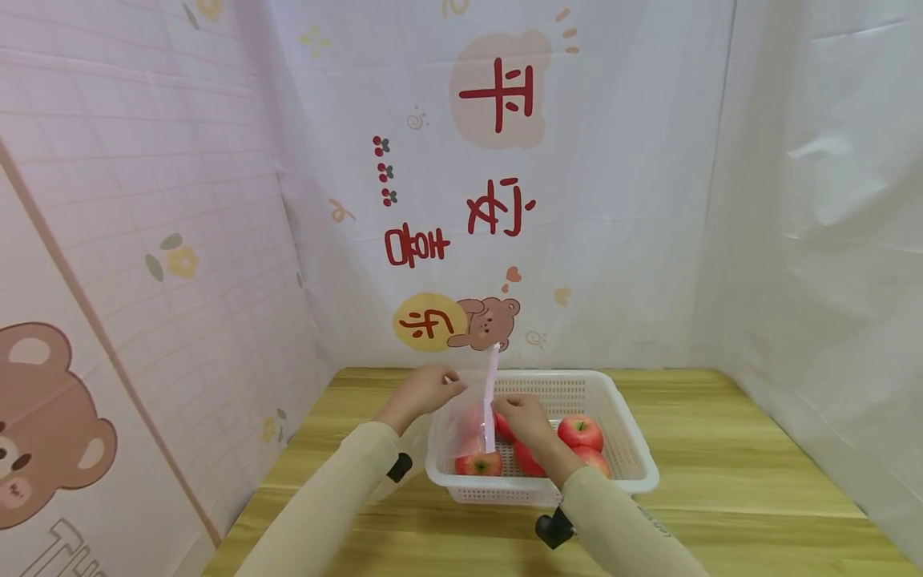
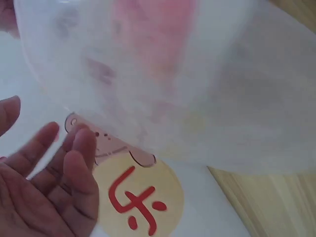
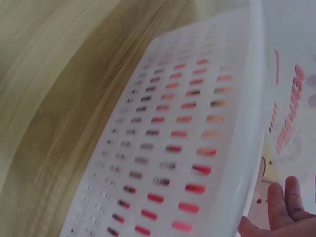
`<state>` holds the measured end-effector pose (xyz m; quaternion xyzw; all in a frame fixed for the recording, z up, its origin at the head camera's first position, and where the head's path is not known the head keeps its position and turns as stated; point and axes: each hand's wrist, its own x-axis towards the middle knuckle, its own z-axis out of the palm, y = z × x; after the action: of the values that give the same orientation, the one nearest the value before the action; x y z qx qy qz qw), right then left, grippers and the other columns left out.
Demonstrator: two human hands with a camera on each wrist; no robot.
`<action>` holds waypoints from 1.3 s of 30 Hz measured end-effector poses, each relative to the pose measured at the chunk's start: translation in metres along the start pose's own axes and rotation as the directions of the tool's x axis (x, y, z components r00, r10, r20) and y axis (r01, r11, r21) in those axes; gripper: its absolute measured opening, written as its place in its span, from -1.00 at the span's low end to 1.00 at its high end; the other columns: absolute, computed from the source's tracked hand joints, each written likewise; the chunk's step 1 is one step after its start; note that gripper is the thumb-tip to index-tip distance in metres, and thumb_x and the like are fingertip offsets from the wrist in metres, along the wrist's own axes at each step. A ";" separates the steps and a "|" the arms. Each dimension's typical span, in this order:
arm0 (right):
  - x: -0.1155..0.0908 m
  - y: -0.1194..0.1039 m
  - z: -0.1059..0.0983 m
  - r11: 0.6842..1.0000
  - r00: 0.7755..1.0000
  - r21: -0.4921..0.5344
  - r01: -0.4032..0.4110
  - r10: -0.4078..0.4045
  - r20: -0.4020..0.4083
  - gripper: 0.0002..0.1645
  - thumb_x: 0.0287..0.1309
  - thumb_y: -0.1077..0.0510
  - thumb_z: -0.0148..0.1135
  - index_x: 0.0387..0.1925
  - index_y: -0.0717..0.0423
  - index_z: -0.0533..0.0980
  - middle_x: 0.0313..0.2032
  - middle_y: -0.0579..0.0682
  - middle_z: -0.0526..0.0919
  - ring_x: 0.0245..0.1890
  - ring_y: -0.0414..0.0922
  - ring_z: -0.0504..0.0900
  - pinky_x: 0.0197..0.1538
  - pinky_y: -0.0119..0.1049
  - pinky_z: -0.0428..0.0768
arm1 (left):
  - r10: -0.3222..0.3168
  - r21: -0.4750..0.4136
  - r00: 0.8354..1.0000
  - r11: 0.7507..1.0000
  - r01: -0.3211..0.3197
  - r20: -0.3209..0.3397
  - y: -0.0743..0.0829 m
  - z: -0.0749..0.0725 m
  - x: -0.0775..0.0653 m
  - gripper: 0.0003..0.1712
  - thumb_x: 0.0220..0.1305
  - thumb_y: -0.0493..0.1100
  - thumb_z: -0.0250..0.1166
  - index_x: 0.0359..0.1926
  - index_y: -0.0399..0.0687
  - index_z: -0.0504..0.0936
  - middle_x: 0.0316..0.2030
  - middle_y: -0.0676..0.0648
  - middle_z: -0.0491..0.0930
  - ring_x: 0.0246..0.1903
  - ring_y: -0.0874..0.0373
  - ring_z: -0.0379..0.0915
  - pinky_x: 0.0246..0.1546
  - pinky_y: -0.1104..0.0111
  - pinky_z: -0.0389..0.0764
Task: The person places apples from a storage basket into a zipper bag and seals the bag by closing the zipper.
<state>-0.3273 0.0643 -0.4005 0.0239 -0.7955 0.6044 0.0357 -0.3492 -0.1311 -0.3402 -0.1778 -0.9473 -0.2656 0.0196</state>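
Head view. Basket [image 1: 634, 429]: white plastic, rectangular, rounded corners, smooth rolled rim, perforated walls; stands on a table [image 1: 728, 457] with yellowish, wood-grained top. Contents: red apples [image 1: 580, 433], round and glossy, some with paler yellowish patches. Plastic bag [image 1: 461, 433]: thin, limp, translucent, over the basket's left part; red shows through the film, though whether from within or behind cannot be told. Strip [image 1: 489, 439]: narrow, pale pinkish, along the bag's edge, upper end above the basket's far rim. Left hand [image 1: 425, 391]: at the basket's far left corner, beside the bag. Right hand [image 1: 530, 421]: above the basket's middle, thumb and fingertips gathered on the strip, pinching the bag. Sleeves [image 1: 324, 497]: cream cloth. Behind the basket, a white printed sheet [image 1: 613, 200], lightly creased, with red characters and a bear.

Left wrist view. Bag film cloudy, its curved edge sweeping across; left hand's grip loose, fingers softly bent, nothing held.

Right wrist view. Basket wall pierced by rows of short rounded slots, red behind many; right hand's fingers beyond the rim, their hold unseen here.
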 end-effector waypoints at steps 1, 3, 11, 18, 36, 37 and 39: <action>-0.001 -0.001 0.002 1.000 1.000 0.006 0.006 -0.006 0.002 -0.70 0.28 0.15 0.15 -0.19 0.27 0.71 -0.26 0.04 0.69 -0.15 -0.06 0.52 0.00 -0.14 0.51 | -0.022 0.014 1.000 1.000 0.022 0.003 0.004 0.000 0.003 -0.64 0.38 0.07 0.20 -0.09 -0.11 0.68 -0.17 -0.05 0.66 -0.19 0.06 0.55 -0.17 0.13 0.60; -0.002 -0.003 0.006 1.000 1.000 0.008 0.029 -0.029 0.005 -0.71 0.29 0.16 0.15 -0.24 0.28 0.71 -0.37 0.02 0.66 -0.26 -0.10 0.49 -0.18 -0.24 0.49 | -0.059 0.039 0.998 0.998 0.058 0.002 0.011 0.002 0.008 -0.60 0.36 0.14 0.21 -0.19 -0.11 0.69 -0.25 -0.03 0.66 -0.26 0.09 0.53 -0.23 0.17 0.58; -0.006 -0.006 0.011 1.000 1.000 -0.009 0.011 -0.011 0.025 -0.70 0.35 0.10 0.14 -0.26 0.22 0.70 -0.54 0.00 0.49 -0.45 -0.16 0.38 -0.42 -0.35 0.36 | -0.171 0.118 0.985 0.978 0.174 -0.035 0.027 0.012 0.021 -0.47 0.24 0.31 0.26 -0.42 -0.07 0.54 -0.49 0.01 0.50 -0.45 0.12 0.40 -0.45 0.25 0.41; -0.006 -0.004 0.014 1.000 1.000 -0.029 0.007 -0.007 0.020 -0.71 0.35 0.10 0.15 -0.22 0.20 0.71 -0.53 -0.06 0.50 -0.40 -0.15 0.40 -0.39 -0.35 0.37 | -0.177 0.087 0.984 0.980 0.177 -0.009 0.028 0.016 0.023 -0.55 0.31 0.13 0.23 -0.60 -0.04 0.49 -0.65 0.03 0.39 -0.61 0.16 0.35 -0.58 0.33 0.35; -0.005 -0.011 0.016 0.995 0.998 -0.082 -0.052 0.050 -0.025 -0.39 0.39 -0.23 0.01 -0.15 0.22 0.69 -0.05 0.15 0.67 -0.03 0.05 0.57 0.12 0.00 0.50 | 0.088 0.398 0.980 0.917 -0.009 -0.181 0.033 0.005 0.013 -0.52 0.18 -0.14 0.28 -0.80 -0.01 0.31 -0.79 0.10 0.16 -0.70 0.18 0.21 -0.70 0.32 0.26; -0.004 -0.013 0.016 0.993 0.998 -0.095 -0.063 0.061 -0.026 -0.34 0.38 -0.27 0.00 -0.13 0.22 0.69 -0.02 0.17 0.66 -0.01 0.06 0.57 0.13 0.01 0.49 | 0.112 0.421 0.979 0.906 -0.029 -0.173 0.034 0.006 0.011 -0.54 0.18 -0.13 0.28 -0.79 0.00 0.33 -0.79 0.10 0.20 -0.70 0.19 0.24 -0.69 0.31 0.29; -0.004 -0.016 0.015 0.990 0.997 -0.119 -0.076 0.074 -0.028 -0.34 0.36 -0.28 0.02 -0.13 0.21 0.70 -0.05 0.16 0.67 -0.03 0.05 0.57 0.10 -0.02 0.50 | 0.159 0.472 0.974 0.879 -0.066 -0.161 0.036 0.009 0.009 -0.57 0.19 -0.13 0.28 -0.77 0.00 0.37 -0.76 0.09 0.27 -0.67 0.18 0.28 -0.67 0.29 0.36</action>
<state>-0.3227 0.0454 -0.3898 -0.0153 -0.8302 0.5567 0.0236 -0.3447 -0.0948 -0.3292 -0.1960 -0.9648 -0.0462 0.1693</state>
